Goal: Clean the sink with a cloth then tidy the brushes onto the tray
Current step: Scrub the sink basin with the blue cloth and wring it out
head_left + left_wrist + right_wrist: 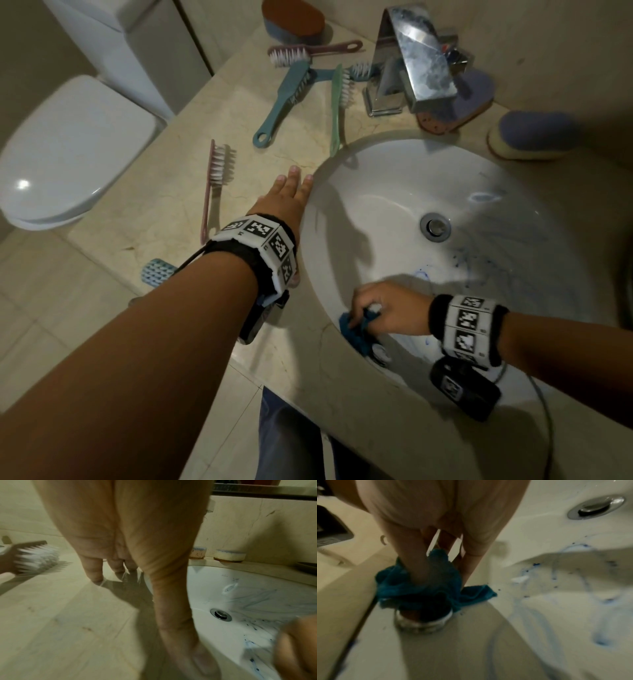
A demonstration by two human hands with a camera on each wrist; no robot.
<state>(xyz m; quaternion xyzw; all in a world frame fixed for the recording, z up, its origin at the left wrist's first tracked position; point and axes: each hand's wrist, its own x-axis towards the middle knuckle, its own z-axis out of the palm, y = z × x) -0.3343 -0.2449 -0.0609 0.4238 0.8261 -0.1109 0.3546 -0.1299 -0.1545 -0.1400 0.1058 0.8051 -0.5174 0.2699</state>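
The white sink carries blue smears around its drain. My right hand grips a bunched teal cloth against the near wall of the basin, over the overflow ring. My left hand rests flat on the counter at the sink's left rim, fingers straight, holding nothing. Several brushes lie on the counter: a pink one, a teal one, a green one and a maroon one.
The chrome tap stands behind the basin. Sponges lie beside it: a brown-topped one, one behind the tap, and a blue-and-yellow one. A small blue brush lies at the counter's front edge. A closed toilet stands left.
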